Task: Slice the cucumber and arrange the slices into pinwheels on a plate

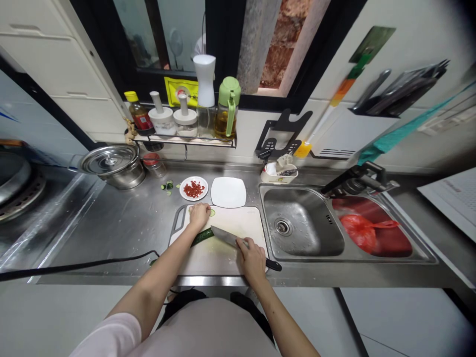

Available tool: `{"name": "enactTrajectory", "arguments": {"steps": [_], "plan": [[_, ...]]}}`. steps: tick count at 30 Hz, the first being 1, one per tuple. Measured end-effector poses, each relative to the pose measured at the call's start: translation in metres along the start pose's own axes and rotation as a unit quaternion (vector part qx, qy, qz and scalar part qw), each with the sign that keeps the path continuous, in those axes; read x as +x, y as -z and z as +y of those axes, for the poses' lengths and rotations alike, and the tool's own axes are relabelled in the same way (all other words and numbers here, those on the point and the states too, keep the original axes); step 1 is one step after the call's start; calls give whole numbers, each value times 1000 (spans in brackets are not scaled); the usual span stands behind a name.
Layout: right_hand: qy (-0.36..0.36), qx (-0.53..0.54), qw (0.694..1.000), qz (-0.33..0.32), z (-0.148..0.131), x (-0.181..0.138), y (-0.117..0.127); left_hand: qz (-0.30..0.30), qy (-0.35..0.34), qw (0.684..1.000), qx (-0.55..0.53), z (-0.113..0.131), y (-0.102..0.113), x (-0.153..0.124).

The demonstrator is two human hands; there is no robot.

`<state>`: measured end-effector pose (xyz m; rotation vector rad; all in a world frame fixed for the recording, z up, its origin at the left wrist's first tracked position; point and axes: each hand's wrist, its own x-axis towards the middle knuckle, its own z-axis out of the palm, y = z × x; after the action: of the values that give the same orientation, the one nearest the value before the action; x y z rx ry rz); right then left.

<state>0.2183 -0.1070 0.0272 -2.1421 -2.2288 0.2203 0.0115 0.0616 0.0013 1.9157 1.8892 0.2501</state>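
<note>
My right hand (253, 255) is wrapped round the kitchen knife (227, 237), whose black handle sticks out past the right side of the white cutting board (223, 263). The blade's tip reaches the cut end of a dark green cucumber (202, 237), which lies on the board partly behind my left forearm. Beyond the cucumber, my left hand (200, 215) is low over the board with its fingers curled together. Whatever they hold, if anything, is hidden. A pale cucumber slice (212, 212) lies beside those fingers.
Behind the board stand a plate of chopped red pieces (194, 188) and a white square plate (228, 192). Cucumber scraps (169, 186) lie farther left, near a lidded steel pot (115, 166). To the right is a double sink (305, 218) with a red bag (359, 233).
</note>
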Motion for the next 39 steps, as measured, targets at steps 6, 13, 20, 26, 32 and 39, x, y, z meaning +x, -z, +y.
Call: {"name": "enactTrajectory", "arguments": {"steps": [6, 13, 20, 26, 32, 39], "plan": [[-17, 2, 1000, -26, -1, 2, 9, 35, 7, 999, -24, -2, 8, -7], [-25, 19, 999, -29, 0, 5, 12, 99, 21, 992, -78, -16, 14, -30], [-20, 22, 999, -21, 0, 7, 9, 78, -30, 991, -107, -22, 6, -64], [-20, 38, 999, -8, 2, 7, 7, 53, -87, 990, -101, -24, -1, -84], [-37, 68, 997, -24, 4, 8, 7, 41, -138, 984, -103, -32, -9, -93], [-75, 130, 984, -91, -9, 16, 13, 50, -189, 976, -92, -35, -12, -97]]}}
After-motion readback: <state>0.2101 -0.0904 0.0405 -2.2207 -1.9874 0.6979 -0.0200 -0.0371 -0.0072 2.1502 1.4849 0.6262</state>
